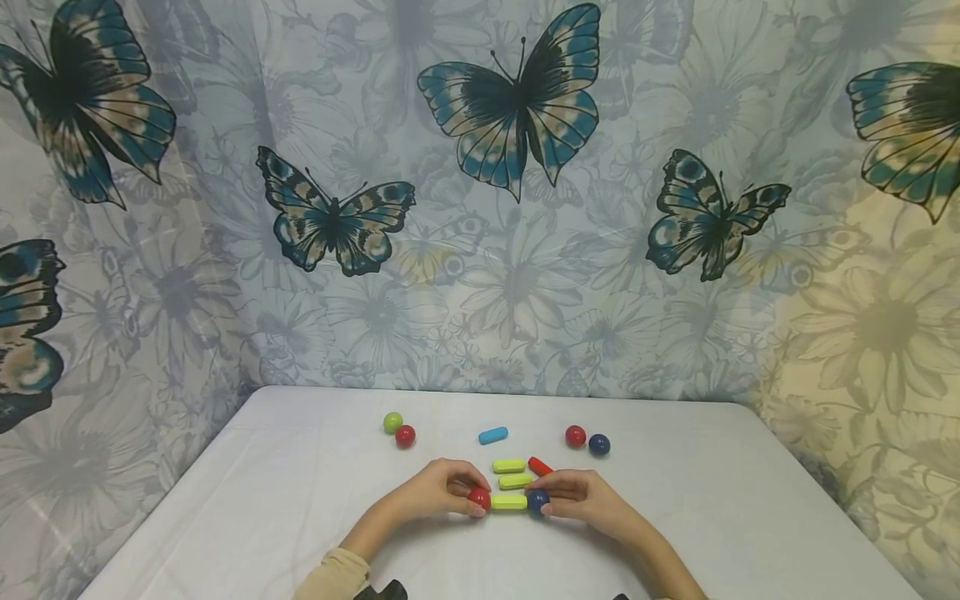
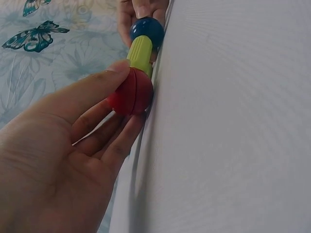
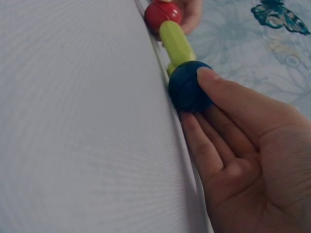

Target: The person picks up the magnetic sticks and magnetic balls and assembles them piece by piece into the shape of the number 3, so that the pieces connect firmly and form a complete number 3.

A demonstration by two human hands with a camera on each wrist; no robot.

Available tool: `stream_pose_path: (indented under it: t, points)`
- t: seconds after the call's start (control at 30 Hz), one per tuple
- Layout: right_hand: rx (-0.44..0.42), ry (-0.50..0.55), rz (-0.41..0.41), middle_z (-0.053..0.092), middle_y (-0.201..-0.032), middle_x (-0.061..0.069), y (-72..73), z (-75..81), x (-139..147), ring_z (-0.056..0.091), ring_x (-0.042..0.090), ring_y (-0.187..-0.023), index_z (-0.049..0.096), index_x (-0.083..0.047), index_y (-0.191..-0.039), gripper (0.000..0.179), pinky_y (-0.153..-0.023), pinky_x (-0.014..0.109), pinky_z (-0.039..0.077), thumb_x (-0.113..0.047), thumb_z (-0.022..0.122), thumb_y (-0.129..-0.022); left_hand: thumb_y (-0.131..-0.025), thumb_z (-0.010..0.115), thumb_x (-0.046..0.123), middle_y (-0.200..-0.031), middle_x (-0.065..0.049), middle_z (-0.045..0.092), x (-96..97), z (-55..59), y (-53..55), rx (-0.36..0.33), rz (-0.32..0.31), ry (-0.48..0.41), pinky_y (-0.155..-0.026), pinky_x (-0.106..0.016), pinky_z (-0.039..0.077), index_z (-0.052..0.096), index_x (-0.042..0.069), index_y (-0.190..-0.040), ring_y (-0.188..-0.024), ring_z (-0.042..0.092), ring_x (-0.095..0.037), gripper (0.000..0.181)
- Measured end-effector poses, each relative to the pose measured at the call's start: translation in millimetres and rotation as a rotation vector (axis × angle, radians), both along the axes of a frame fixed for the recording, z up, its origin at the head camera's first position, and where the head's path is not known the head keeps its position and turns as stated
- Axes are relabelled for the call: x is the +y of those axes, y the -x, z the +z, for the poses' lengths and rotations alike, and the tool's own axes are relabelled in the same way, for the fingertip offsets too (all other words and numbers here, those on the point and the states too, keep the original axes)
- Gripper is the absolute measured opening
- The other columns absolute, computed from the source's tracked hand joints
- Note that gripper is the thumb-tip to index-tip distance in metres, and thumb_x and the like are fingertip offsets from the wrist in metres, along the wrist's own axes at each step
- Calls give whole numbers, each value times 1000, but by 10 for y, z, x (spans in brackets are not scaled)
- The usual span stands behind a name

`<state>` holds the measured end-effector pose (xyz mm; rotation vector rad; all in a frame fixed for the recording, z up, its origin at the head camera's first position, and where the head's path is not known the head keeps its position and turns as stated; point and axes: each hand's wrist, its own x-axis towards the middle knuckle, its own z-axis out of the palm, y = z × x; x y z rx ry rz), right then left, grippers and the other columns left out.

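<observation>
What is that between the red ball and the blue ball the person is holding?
A yellow-green rod lies between the red ball and the blue ball, its ends meeting each ball. All three views show it.

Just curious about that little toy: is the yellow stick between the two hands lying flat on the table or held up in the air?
Lying flat on the table: the yellow stick sits level, red ball and blue ball at its ends.

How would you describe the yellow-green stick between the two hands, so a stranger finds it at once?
Start at the white table and go to its near edge, where the left hand holds a red ball and the right hand a dark blue ball. The yellow-green plastic stick lies between the two balls. Unlike the two similar sticks just behind it, it has a ball at each end.
</observation>
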<state>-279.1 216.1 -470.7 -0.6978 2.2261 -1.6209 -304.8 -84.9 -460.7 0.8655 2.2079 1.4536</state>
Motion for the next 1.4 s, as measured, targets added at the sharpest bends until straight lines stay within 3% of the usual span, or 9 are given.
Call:
stream_pose_path:
  t: [0.23,0.5,0.77,1.07,1.4]
  points:
    - [-1,-10,-10,62,-132,21,-2,4,-1,63,-4,-112,61,-1,-127,39,-94,16,51,-17,67,-92,-83,78,16,-116,-8,70,22,1,13,78,-31,0,-90,-15,52,67,10,-117,-104,65,-6,36]
    - [-5,4,-3,61,-132,23,9,-4,1,63,-3,-112,61,-1,-127,39,-94,17,52,-16,67,-92,-84,77,20,-122,-5,68,133,-12,-24,182,-14,-25,-96,-19,50,64,14,-124,-109,64,-11,43]
    - [-1,7,-4,61,-131,23,8,-15,7,64,-2,-111,61,-1,-127,39,-93,17,52,-16,67,-92,-85,76,24,-116,2,70,243,-129,-66,219,27,-20,-94,-19,51,68,19,-117,-107,64,-8,34]
    - [9,2,0,62,-131,22,8,-8,10,64,-1,-111,60,-1,-127,39,-93,17,52,-16,67,-92,-84,76,27,-114,9,71,282,-156,-120,255,93,18,-104,-25,45,72,25,-111,-116,61,-9,28]
    - [19,21,16,61,-131,23,-17,17,3,63,1,-114,59,2,-128,40,-93,17,52,-15,66,-93,-84,76,24,-112,8,71,293,-183,-120,265,112,-4,-102,-23,46,73,24,-109,-115,61,-9,25]
